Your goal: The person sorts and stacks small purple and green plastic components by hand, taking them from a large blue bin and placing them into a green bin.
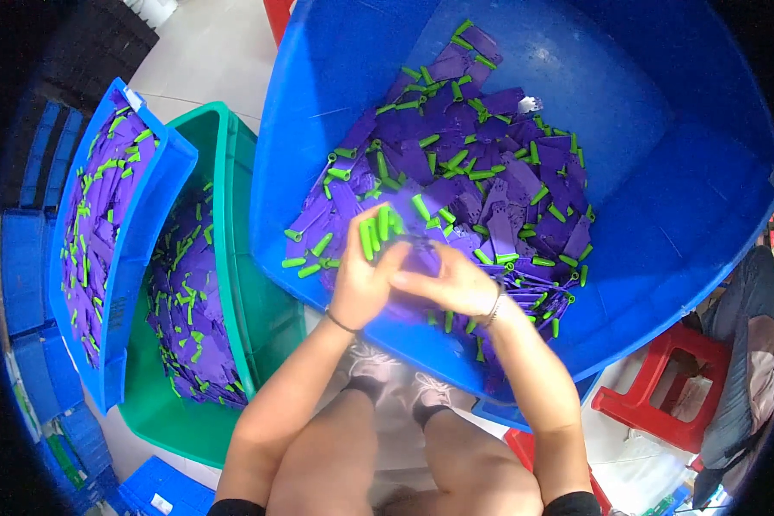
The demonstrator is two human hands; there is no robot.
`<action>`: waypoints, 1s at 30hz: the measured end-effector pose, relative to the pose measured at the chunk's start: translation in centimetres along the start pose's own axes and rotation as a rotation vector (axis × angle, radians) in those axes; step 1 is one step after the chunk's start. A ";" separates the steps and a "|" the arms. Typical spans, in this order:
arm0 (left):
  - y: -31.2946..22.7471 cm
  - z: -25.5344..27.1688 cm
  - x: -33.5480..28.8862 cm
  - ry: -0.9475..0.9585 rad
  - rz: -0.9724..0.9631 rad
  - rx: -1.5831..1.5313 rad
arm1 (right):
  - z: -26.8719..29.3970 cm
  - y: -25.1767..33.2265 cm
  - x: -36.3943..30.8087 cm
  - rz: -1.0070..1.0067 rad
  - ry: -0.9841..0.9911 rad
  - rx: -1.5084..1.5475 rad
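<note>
Both hands are together over the near edge of a pile of flat purple plastic pieces with bright green tube-shaped ends (499, 163). My left hand (363, 279) is closed round a small bunch of these pieces, their green ends (377, 230) standing up side by side near the fingertips. My right hand (457, 282) meets it from the right, thumb reaching toward the left thumb. Blurred purple (417, 254) shows between the two hands. Motion smears the right fingers, so whether they grip a piece is unclear.
The pile lies in a big blue bin (636, 95). On the left stands a green tub (236, 258) with more such pieces, and a blue crate (159, 202) of them tilts over it. A red stool (662, 387) is at the right. My legs are below the bin.
</note>
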State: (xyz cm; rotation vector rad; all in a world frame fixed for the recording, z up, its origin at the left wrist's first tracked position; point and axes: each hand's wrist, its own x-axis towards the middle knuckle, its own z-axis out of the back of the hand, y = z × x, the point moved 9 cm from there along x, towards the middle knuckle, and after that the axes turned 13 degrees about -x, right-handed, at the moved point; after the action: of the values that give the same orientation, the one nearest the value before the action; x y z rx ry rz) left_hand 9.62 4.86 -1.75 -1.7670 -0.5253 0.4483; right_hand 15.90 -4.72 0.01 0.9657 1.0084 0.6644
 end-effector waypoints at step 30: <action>0.2 -1.6 -0.8 0.115 0.033 0.196 | 8.5 -4.7 -3.2 -0.140 -0.505 -0.552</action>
State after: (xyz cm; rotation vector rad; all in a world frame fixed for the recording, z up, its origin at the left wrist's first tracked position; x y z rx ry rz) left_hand 9.88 3.06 -1.49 -1.6036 -0.3585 0.4043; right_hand 22.54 -12.45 -1.23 0.5250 0.4023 0.5038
